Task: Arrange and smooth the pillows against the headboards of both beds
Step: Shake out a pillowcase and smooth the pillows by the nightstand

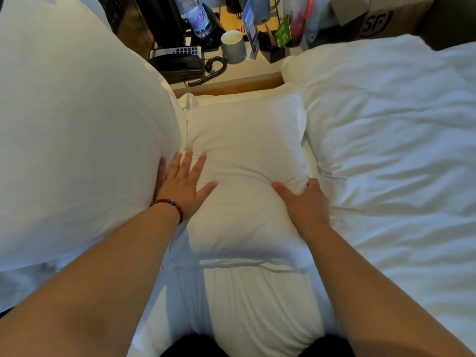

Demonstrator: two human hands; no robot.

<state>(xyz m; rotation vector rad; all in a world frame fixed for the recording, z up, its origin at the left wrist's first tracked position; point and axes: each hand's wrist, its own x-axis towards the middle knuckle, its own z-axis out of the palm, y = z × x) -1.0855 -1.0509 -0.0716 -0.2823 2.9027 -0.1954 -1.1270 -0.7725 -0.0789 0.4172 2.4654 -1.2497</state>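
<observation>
White linen is filling almost the whole scene. A small pillow is lying flat on the bed, its far end reaching the bed edge that borders the bedside tabletop. A person is leaning over it with both bare arms stretched forward.

The left hand is pressing down on the pillow's left side with its fingers straight and spread, grasping nothing. Its little-finger side is brushing against a large pillow, which is bulging up along the left of the bed and touching the small one. A red bead bracelet is circling that wrist.

The right hand is grasping the small pillow's right edge. The thumb is lying on top and the fingers are curling into the fabric, bunching it into creases. Just beside that hand, a crumpled white duvet is covering the right part of the bed. Nearer the person, more white bedding is lying in a rumpled roll, though I cannot tell whether it is another pillow.

On the tabletop, a black telephone with a coiled cord is sitting at the left end. A grey cup is standing near it, and a water bottle is standing behind them. A cardboard box is showing beyond the duvet's far corner.
</observation>
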